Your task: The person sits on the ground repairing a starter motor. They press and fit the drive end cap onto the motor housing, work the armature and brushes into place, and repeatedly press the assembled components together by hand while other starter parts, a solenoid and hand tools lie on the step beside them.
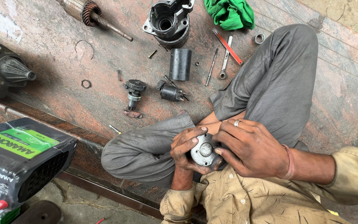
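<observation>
A round grey metal cap with a raised centre boss (pixel 204 152) sits in my lap between both hands. My left hand (pixel 186 150) cups it from the left and below, fingers curled around its rim. My right hand (pixel 251 146), with a ring on one finger and a band at the wrist, grips the cap's right side, fingertips on its edge. Both hands are smeared with grease. I sit cross-legged on a reddish stone slab (pixel 63 62) in grey trousers.
Motor parts lie on the slab ahead: a housing (pixel 168 20), a black cylinder (pixel 180 64), an armature (pixel 90 12), a pinion gear (pixel 134 92), a small solenoid (pixel 170 92), a spanner (pixel 225 58), a hacksaw blade (pixel 228 47), a green rag (pixel 231 13). A black battery (pixel 19 159) stands lower left.
</observation>
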A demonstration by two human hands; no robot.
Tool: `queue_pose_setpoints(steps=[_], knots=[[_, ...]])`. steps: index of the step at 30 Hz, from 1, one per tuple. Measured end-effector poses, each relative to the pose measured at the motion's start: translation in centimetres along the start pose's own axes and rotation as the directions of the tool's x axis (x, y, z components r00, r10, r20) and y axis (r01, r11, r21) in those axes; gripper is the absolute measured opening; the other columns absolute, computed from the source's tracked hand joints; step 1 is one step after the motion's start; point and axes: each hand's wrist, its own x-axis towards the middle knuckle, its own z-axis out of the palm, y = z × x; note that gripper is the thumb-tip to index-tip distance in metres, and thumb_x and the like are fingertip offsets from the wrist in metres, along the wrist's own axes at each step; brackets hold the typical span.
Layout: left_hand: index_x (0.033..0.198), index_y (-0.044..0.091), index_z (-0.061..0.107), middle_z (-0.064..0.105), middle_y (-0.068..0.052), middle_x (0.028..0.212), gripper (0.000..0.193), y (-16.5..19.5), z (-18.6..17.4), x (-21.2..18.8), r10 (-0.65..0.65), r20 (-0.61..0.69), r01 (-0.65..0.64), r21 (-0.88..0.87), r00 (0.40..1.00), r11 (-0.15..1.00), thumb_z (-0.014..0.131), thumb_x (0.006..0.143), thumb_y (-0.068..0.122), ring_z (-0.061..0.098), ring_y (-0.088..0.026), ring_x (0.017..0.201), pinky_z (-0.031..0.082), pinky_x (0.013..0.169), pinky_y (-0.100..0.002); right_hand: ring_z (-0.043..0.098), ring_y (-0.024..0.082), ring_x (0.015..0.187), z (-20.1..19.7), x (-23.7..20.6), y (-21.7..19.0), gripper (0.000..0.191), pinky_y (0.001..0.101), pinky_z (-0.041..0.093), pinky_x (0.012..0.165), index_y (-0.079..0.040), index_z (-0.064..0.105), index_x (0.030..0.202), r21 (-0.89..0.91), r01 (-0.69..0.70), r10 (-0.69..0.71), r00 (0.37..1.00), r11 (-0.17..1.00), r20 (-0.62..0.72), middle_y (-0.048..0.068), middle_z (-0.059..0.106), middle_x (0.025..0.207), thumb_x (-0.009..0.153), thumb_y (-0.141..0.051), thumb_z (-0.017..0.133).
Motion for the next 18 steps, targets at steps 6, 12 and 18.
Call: queue_pose_setpoints(steps=[6,12,18], knots=[[0.129,0.012,0.048,0.072,-0.019,0.118,0.079,0.4,0.2,0.3,-0.014,-0.001,0.014,0.067,1.000,0.998,0.093,0.071,0.040,0.078,-0.029,0.093,0.067,0.080,-0.041,0.064,0.026,0.075,0.0,0.1,-0.1,0.021,0.0425,0.049,0.068,-0.006,0.068,0.097,-0.006,-0.033,0.033,0.998,0.999,0.046,0.009,0.062,0.088,0.082,-0.020,0.071],[0.131,0.013,0.046,0.071,-0.019,0.120,0.082,0.5,-0.1,0.5,-0.029,0.033,0.026,0.080,0.999,0.996,0.093,0.069,0.040,0.077,-0.028,0.095,0.066,0.082,-0.040,0.062,0.025,0.077,0.9,0.1,0.5,0.015,0.0420,0.049,0.070,-0.008,0.064,0.090,-0.074,0.061,-0.062,0.998,0.995,-0.011,0.008,0.059,0.085,0.085,-0.021,0.069],[0.131,0.012,0.046,0.071,-0.018,0.120,0.084,0.8,0.0,0.8,-0.035,0.043,0.030,0.124,0.998,0.992,0.094,0.067,0.039,0.077,-0.029,0.098,0.066,0.082,-0.041,0.063,0.028,0.075,0.1,0.3,1.3,0.029,0.0431,0.049,0.066,-0.007,0.064,0.086,-0.086,0.013,-0.006,0.997,0.996,0.078,0.008,0.059,0.080,0.085,-0.034,0.074]])
